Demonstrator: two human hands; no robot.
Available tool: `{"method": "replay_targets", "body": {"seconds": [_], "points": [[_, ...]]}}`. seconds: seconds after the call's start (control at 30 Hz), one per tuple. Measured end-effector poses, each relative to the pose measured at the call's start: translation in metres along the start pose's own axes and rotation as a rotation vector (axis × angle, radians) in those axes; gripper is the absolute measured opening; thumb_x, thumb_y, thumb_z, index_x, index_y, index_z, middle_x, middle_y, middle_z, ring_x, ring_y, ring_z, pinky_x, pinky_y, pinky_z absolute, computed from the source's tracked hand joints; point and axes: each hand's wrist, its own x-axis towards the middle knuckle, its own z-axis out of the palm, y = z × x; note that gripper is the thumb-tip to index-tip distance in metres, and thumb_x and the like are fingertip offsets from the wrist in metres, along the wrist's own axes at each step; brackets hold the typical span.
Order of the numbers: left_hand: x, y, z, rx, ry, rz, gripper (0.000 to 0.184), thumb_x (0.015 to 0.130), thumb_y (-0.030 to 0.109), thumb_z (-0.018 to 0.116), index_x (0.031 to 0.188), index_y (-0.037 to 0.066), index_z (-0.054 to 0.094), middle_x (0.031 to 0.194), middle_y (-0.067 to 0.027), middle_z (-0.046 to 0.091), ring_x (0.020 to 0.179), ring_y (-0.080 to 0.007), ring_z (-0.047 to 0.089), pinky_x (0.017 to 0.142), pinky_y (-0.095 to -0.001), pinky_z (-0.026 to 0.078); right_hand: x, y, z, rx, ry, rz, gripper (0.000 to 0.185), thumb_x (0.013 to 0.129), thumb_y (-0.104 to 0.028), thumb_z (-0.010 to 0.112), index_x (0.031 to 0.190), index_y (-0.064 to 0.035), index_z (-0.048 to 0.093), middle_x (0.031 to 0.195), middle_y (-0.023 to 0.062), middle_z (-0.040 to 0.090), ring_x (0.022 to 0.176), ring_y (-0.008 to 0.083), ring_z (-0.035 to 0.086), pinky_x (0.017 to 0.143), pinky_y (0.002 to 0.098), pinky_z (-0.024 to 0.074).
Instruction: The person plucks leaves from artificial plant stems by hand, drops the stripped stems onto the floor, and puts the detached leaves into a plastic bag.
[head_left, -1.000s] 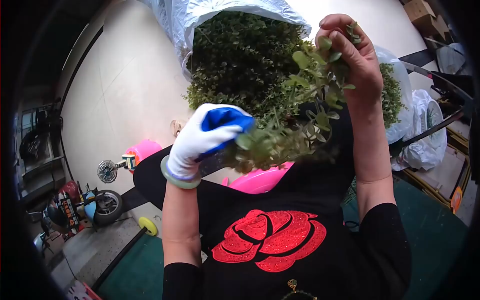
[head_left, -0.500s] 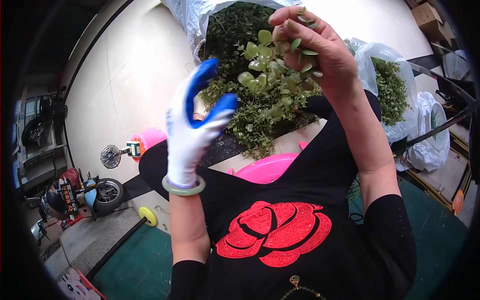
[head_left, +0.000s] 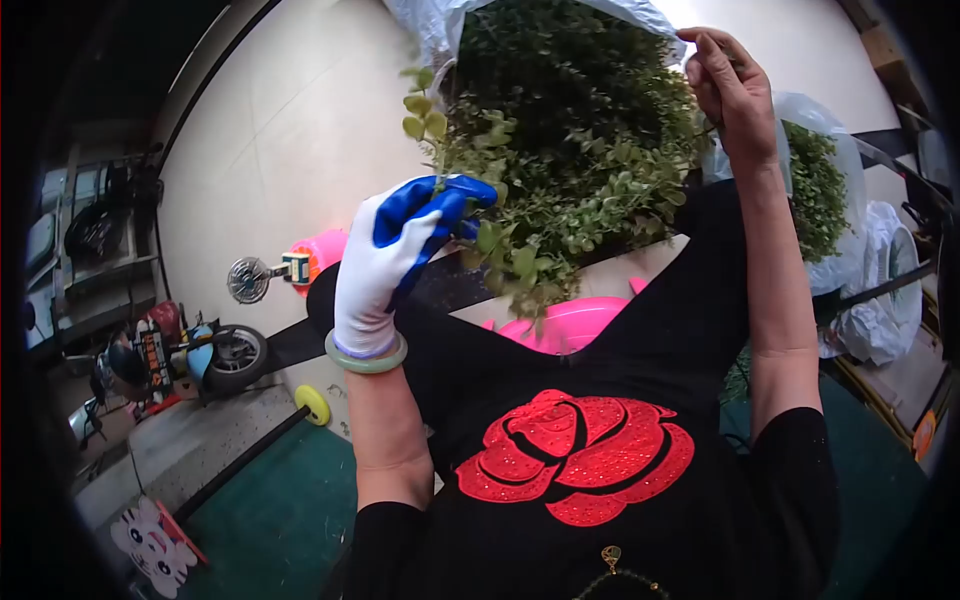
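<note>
My left hand [head_left: 395, 240], in a white glove with blue-coated fingers, is closed on a leafy green sprig [head_left: 425, 122]. The sprig's rounded leaves stick up above the fingers, and more leaves hang below and to the right. My right hand [head_left: 737, 100] is bare and raised at the upper right, its thumb and fingers pinched together. What lies in that pinch, if anything, is too small to make out. Between the hands a large heap of small-leaved greenery [head_left: 585, 130] fills an open whitish plastic bag [head_left: 428, 30] and spills out toward me.
A second plastic bag [head_left: 845, 160] of greenery [head_left: 812, 190] stands at right, beside a white fan [head_left: 890, 265] wrapped in plastic. A pink stool or basin [head_left: 570, 325] sits between my knees. At left are a small fan [head_left: 249, 280] and a parked scooter [head_left: 225, 360].
My right hand has moved right, away from the leafy sprig. My left hand has gone from open to closed around the sprig. The view has shifted slightly left.
</note>
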Motion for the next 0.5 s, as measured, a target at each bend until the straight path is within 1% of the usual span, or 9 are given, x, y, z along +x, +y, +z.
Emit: {"method": "replay_targets", "body": {"seconds": [0.07,0.1,0.17,0.2,0.23,0.3,0.37,0.4,0.5], "points": [[-0.008,0.006,-0.008,0.028,-0.072,0.123,0.03,0.092,0.017,0.047,0.103,-0.007,0.061,0.098,-0.0111,0.065,0.086,-0.0139,0.061,0.08,-0.0252,0.046,-0.002,0.034,-0.007,-0.042,0.112,0.05,0.022,0.093,-0.024,0.056,0.106,-0.0099,0.065,0.067,-0.0066,0.054,0.05,-0.0047,0.034,0.042,0.0137,0.0209],[-0.012,0.007,-0.007,-0.032,-0.058,0.09,0.03,0.092,0.017,0.047,0.103,-0.007,0.061,0.098,-0.0121,0.065,0.087,-0.0152,0.061,0.081,-0.0264,0.046,-0.001,0.044,-0.012,-0.157,0.037,0.135,0.027,0.089,-0.027,0.06,0.11,-0.0095,0.063,0.07,-0.005,0.054,0.055,-0.0005,0.042,0.045,0.0166,0.0311],[-0.019,0.008,-0.001,-0.158,-0.04,0.031,0.031,0.092,0.017,0.047,0.102,-0.008,0.061,0.099,-0.0141,0.064,0.089,-0.0179,0.061,0.084,-0.0286,0.045,-0.003,0.063,-0.006,-0.525,-0.265,0.104,0.046,0.085,-0.034,0.064,0.124,-0.0105,0.054,0.086,0.0028,0.06,0.068,0.0083,0.055,0.059,0.025,0.0457],[-0.02,0.008,0.0,-0.167,-0.073,0.041,0.031,0.092,0.017,0.048,0.101,-0.01,0.061,0.1,-0.0154,0.064,0.088,-0.0203,0.061,0.084,-0.0303,0.045,-0.006,0.059,-0.004,-0.684,-0.436,0.28,0.068,0.082,-0.036,0.067,0.139,-0.0123,0.038,0.114,0.0095,0.055,0.091,0.0163,0.059,0.079,0.0306,0.05],[-0.02,0.008,-0.003,-0.114,-0.158,0.094,0.031,0.091,0.016,0.048,0.102,-0.011,0.06,0.099,-0.0162,0.064,0.089,-0.0209,0.061,0.084,-0.0306,0.045,-0.012,0.065,-0.007,-1.164,-0.441,-0.181,0.074,0.081,-0.037,0.067,0.142,-0.012,0.032,0.133,0.0132,0.048,0.114,0.0234,0.052,0.098,0.0362,0.04],[-0.027,0.001,-0.009,-0.3,-0.272,0.03,0.03,0.091,0.014,0.048,0.101,-0.012,0.059,0.098,-0.018,0.064,0.086,-0.0221,0.062,0.08,-0.0304,0.047,-0.009,0.011,0.018,-0.967,-0.37,-0.349,0.075,0.081,-0.038,0.067,0.141,-0.0089,0.032,0.141,0.0149,0.039,0.129,0.0272,0.039,0.107,0.0386,0.0291],[-0.03,-0.001,-0.003,-0.394,-0.309,-0.028,0.03,0.089,0.014,0.049,0.1,-0.012,0.06,0.096,-0.0182,0.064,0.083,-0.0218,0.062,0.077,-0.0301,0.048,-0.016,-0.049,0.05,-0.717,-0.332,-0.444,0.07,0.081,-0.033,0.068,0.138,-0.0081,0.036,0.138,0.0132,0.043,0.126,0.025,0.043,0.104,0.0396,0.0333],[-0.029,0.0,0.0,-0.438,-0.335,-0.054,0.03,0.089,0.014,0.05,0.099,-0.012,0.06,0.094,-0.0183,0.064,0.081,-0.0216,0.062,0.075,-0.0299,0.048,-0.021,-0.063,0.068,-0.542,-0.444,-0.458,0.072,0.081,-0.033,0.068,0.139,-0.006,0.035,0.135,0.0127,0.046,0.126,0.0265,0.043,0.106,0.0412,0.0295],[-0.028,0.006,0.009,-0.305,-0.316,-0.071,0.032,0.086,0.017,0.054,0.099,-0.012,0.06,0.091,-0.0174,0.065,0.078,-0.0204,0.062,0.072,-0.0294,0.049,-0.041,-0.079,0.104,-0.562,-0.804,-0.423,0.073,0.081,-0.032,0.067,0.14,-0.005,0.032,0.113,0.0095,0.059,0.116,0.0247,0.053,0.107,0.0506,0.0242]]}}
